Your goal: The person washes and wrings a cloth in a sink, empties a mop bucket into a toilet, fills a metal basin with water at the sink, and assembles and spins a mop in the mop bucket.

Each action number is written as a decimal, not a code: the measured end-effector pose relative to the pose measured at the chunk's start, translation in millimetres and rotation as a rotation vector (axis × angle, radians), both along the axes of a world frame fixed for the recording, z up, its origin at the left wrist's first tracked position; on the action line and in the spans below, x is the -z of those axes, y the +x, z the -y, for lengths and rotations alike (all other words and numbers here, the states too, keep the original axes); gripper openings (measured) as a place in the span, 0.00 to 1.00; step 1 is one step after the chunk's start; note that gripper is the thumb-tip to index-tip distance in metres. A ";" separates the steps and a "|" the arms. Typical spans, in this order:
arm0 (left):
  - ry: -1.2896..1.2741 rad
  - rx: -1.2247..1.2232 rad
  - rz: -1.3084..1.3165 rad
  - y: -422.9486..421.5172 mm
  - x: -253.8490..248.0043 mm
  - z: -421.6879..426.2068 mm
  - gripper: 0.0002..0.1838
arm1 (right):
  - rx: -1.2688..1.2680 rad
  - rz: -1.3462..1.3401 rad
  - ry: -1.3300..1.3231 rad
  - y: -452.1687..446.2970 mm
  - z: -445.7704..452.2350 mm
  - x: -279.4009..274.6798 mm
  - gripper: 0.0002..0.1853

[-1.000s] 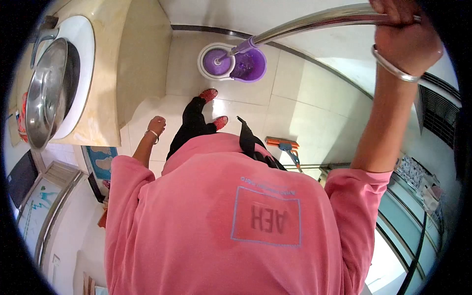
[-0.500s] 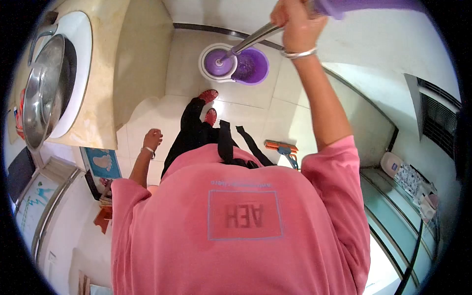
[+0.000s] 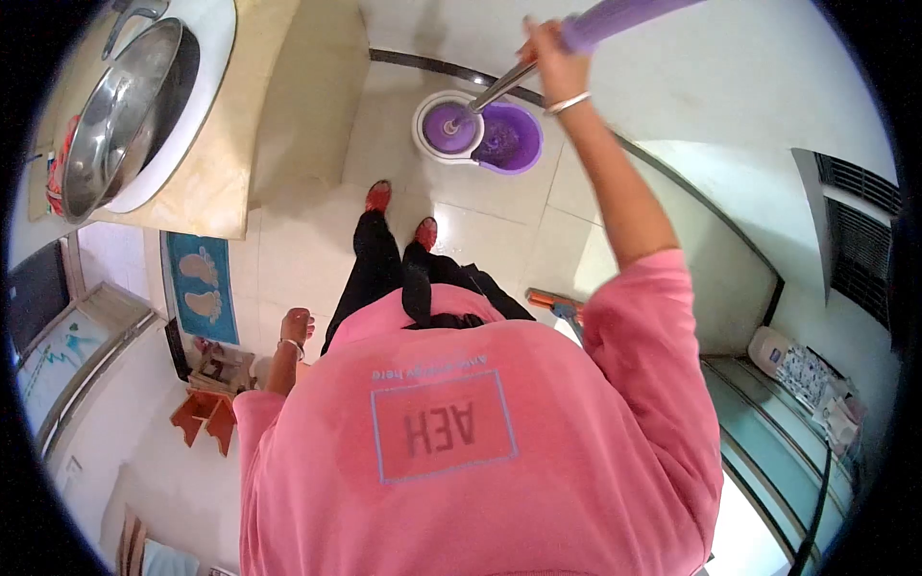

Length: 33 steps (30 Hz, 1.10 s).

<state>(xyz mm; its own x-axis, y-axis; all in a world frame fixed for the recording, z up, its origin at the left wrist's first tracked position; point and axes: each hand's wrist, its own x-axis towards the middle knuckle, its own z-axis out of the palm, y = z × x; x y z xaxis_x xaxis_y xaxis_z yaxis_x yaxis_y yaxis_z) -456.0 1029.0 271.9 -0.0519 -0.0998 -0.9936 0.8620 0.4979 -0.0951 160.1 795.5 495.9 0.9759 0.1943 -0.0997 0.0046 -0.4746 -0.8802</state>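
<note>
My right hand (image 3: pixel 559 65) is closed around the mop's pole, at the upper right. The mop (image 3: pixel 506 84) has a metal pole with a purple upper part and slants down to the bucket. Its lower end stands in the white-rimmed round part of the purple bucket (image 3: pixel 523 163). Water shows in the bucket's other half. My left hand (image 3: pixel 297 326) hangs low at my side with its fingers curled in, and nothing shows in it. The mop's strands cannot be made out.
At the left a counter (image 3: pixel 298 106) carries a metal pan (image 3: pixel 125 115). A blue footprint mat (image 3: pixel 202 288) lies below it, near a small orange-brown stool (image 3: pixel 206 420). An orange-and-blue floor tool (image 3: pixel 557 304) lies right of my legs. A wall vent (image 3: pixel 860 245) is at the right.
My right hand has shifted down the view and a little left, with the mop's top. My feet have stepped apart. The whole view has shifted somewhat.
</note>
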 end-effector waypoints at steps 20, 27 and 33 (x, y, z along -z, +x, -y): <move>0.184 0.254 0.229 105.0 -44.0 -12.5 0.09 | 0.275 0.066 0.314 -54.9 80.0 1.0 0.13; 0.130 0.141 0.166 65.4 -53.6 -18.3 0.11 | 0.373 -0.071 -0.043 -51.7 116.8 111.1 0.11; 0.288 0.261 0.401 13.8 -48.2 -64.1 0.07 | 0.283 0.022 -0.023 -62.9 23.1 -48.6 0.12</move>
